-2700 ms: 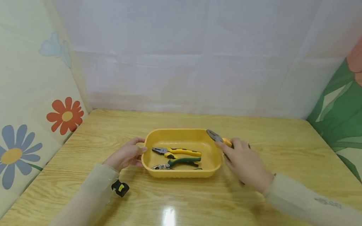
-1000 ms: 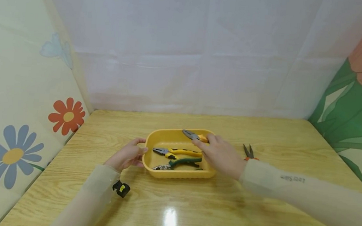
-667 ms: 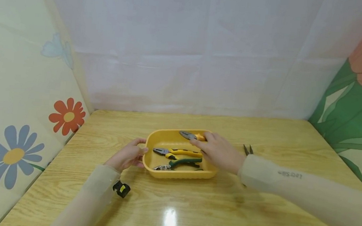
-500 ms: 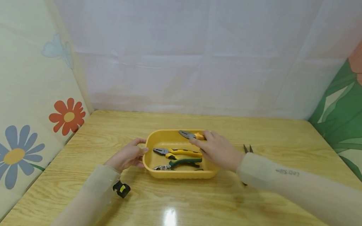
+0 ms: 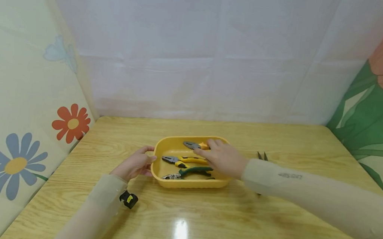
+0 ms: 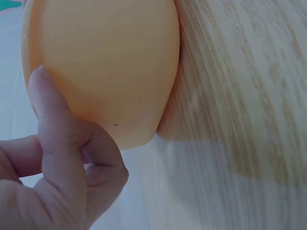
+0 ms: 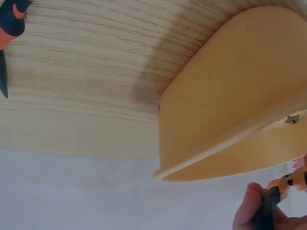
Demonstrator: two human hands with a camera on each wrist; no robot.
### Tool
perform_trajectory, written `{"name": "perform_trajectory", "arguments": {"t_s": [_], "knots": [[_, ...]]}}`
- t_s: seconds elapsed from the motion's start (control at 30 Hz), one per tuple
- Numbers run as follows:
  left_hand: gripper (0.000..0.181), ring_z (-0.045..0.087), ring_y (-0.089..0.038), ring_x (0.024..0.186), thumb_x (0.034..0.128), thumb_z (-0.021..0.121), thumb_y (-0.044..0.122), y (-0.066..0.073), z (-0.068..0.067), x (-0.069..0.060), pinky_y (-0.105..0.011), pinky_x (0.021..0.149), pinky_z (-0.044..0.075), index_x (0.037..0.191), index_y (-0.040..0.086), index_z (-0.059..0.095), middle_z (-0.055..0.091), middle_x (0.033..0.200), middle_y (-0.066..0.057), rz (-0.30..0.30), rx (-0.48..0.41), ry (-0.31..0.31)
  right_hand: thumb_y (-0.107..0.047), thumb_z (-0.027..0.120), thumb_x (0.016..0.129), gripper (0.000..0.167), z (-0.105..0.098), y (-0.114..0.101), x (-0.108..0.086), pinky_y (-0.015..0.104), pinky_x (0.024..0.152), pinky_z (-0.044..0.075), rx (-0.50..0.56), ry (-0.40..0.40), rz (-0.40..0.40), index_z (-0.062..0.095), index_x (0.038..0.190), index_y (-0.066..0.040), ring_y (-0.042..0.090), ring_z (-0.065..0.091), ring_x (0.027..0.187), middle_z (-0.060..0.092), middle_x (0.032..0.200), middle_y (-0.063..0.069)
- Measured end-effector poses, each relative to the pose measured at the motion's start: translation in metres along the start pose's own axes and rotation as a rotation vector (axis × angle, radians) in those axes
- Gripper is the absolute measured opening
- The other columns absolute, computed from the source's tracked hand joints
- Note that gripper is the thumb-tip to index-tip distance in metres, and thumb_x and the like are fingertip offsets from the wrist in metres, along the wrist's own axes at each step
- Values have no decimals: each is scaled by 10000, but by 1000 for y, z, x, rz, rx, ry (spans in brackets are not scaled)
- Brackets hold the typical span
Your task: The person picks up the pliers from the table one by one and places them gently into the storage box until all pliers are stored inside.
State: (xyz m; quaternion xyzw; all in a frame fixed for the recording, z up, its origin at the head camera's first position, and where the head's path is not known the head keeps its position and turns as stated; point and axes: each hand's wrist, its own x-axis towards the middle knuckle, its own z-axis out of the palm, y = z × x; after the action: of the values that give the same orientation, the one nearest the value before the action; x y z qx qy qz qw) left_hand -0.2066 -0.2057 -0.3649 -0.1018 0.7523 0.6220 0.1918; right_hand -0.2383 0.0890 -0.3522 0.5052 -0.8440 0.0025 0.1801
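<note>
On the table stands a yellow plastic bin (image 5: 193,185). My left hand (image 5: 134,164) pinches its left rim; in the left wrist view, the thumb lies over the edge of the bin wall (image 6: 110,57). At the back right of the bin, my right hand (image 5: 222,158) holds pliers (image 5: 191,145) with orange and black handles, their grey head pointing left. Yellow-and-black pliers (image 5: 196,160) and green-handled pliers (image 5: 195,170) lie in the bin. Whether the held pliers touch the bin floor, I cannot tell.
Another pair of pliers (image 5: 262,156), orange and dark in the right wrist view, lies on the wood-grain table (image 5: 297,150) right of the bin, partly under my right sleeve. A white sheet (image 5: 194,78) hangs behind. Flowered panels (image 5: 15,165) stand at both sides.
My right hand has carried the orange-handled pliers left, from the bin's right rim to inside its back part. The pliers on the table have come into view. My left hand stays on the rim.
</note>
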Motion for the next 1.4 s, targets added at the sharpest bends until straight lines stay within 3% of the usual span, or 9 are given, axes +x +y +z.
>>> {"name": "perform_trajectory", "arguments": {"t_s": [0.4,0.7,1.07,1.4], "knots": [[426,563,-152,676,1037,398,52,-2,0,2,-247,534,526,1444,29,274,567,935,-154,1,-8,1,-128,708,896,438,-3,-4,10,299,570,486,-8,-45,-3,573,1310,-178,220,525,736,543,951,129],[430,593,-155,668,1039,396,56,-1,0,1,-253,529,536,1446,30,259,594,943,-173,5,-20,-9,-149,690,916,431,1,-2,19,270,511,440,-53,-101,-20,563,1324,-205,232,519,773,540,1029,150],[422,611,-155,675,1031,404,42,-2,0,3,-258,528,537,1429,25,266,600,931,-164,11,-33,-9,-186,665,936,371,4,-3,26,223,438,387,-74,-112,-45,595,1300,-203,236,525,783,535,1029,148],[418,611,-159,682,1035,398,49,-2,-1,3,-261,539,541,1432,32,271,603,940,-168,3,-32,-4,-207,621,968,385,8,-6,35,226,436,382,-58,-216,-22,561,1349,-213,228,527,799,530,1064,144]]}}
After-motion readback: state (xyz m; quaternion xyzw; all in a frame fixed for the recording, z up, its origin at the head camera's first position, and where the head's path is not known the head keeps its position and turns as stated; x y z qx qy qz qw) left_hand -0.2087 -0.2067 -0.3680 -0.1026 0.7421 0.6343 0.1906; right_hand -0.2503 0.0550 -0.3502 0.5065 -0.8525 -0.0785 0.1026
